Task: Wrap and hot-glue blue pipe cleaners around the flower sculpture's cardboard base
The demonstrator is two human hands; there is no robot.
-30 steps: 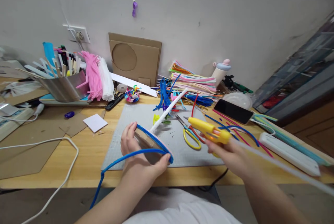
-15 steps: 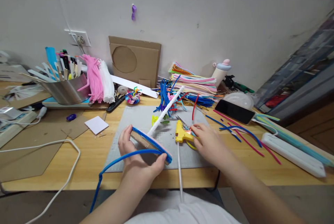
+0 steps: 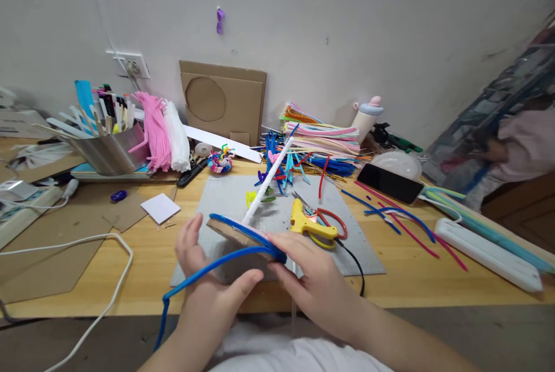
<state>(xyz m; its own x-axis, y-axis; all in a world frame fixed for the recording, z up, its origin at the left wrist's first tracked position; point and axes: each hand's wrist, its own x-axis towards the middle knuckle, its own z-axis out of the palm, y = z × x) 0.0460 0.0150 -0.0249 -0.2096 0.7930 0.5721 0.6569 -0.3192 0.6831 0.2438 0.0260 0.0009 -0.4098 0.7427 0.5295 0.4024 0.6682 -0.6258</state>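
Observation:
A cardboard base [image 3: 229, 233] is tilted above the grey mat, its edge lined with blue pipe cleaner [image 3: 217, 262] whose loose length bends down to the left. From the base rises a white fuzzy stick [image 3: 271, 178]. My right hand [image 3: 318, 279] pinches the base and the blue pipe cleaner at their right end. Beside the base on the left, my left hand [image 3: 208, 279] is open, thumb and fingers spread apart. On the mat just beyond my right hand lies a yellow glue gun [image 3: 310, 224], with scissors [image 3: 338, 218] partly under it.
Bundles of pipe cleaners [image 3: 321, 135] lie at the back of the grey mat [image 3: 364, 256]. A phone [image 3: 390, 183] and a white power strip [image 3: 488, 256] are at right. A metal container of sticks [image 3: 113, 149] stands left. Another person [image 3: 520, 146] is at far right.
My right hand has left the glue gun and moved left onto the base's right end. My left hand has let go, its fingers spread. A person has appeared at far right.

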